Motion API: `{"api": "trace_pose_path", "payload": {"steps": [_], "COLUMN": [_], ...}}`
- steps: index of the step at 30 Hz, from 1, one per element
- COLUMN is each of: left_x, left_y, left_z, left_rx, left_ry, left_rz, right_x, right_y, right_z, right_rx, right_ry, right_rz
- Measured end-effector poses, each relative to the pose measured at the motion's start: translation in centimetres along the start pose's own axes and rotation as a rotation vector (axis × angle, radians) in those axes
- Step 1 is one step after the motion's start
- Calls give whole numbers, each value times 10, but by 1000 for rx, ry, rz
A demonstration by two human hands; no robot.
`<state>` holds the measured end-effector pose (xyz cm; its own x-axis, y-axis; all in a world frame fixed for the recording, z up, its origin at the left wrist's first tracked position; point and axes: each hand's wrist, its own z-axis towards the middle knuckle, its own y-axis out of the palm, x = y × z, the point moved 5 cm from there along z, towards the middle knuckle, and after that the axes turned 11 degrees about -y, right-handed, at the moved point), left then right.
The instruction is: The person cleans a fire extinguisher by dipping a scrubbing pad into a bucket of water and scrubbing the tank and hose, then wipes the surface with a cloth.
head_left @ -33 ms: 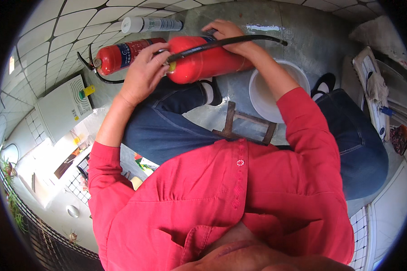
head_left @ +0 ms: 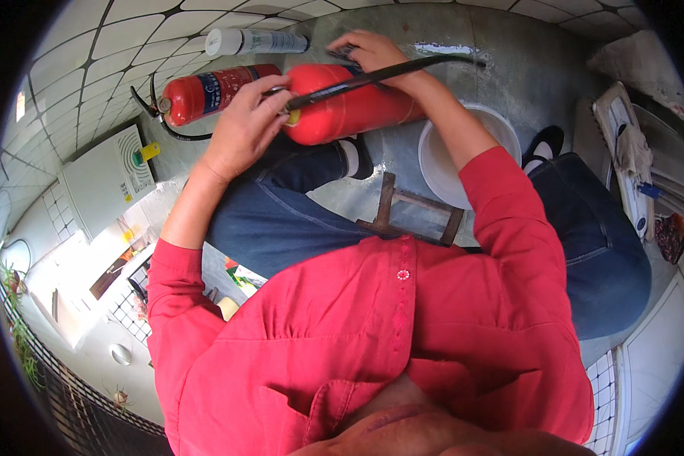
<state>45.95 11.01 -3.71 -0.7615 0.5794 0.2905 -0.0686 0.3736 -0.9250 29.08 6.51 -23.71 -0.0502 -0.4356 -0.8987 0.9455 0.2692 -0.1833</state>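
Left hand (head_left: 243,125) curled on extinguisher (head_left: 346,115), right hand's (head_left: 377,56) hold unclear, lettered blue label (head_left: 210,93) nearby

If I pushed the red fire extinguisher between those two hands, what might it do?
Unheld, the fire extinguisher would probably roll, since its body is a round cylinder. Its glossy surface may feel slippery. The black hose seems fairly stiff: its end juts past the right hand without drooping.

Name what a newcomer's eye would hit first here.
The bright red extinguisher across the upper centre, with the left hand at its valve end and the right hand over its far side. Next, the second red extinguisher to its left. Then the white bucket, right of centre.
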Motion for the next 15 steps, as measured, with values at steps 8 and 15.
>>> {"api": "trace_pose_path", "payload": {"steps": [8,15], "left_x": [23,-2], "left_y": [5,1], "left_z": [-4,1], "left_rx": [20,104], "left_ry": [80,-52], "left_rz": [59,-11], "right_x": [-56,-21], "right_y": [0,-9], "right_z": [21,-22], "right_rx": [-73,82], "right_ry": [-260,-5], "right_rz": [164,-187]}}
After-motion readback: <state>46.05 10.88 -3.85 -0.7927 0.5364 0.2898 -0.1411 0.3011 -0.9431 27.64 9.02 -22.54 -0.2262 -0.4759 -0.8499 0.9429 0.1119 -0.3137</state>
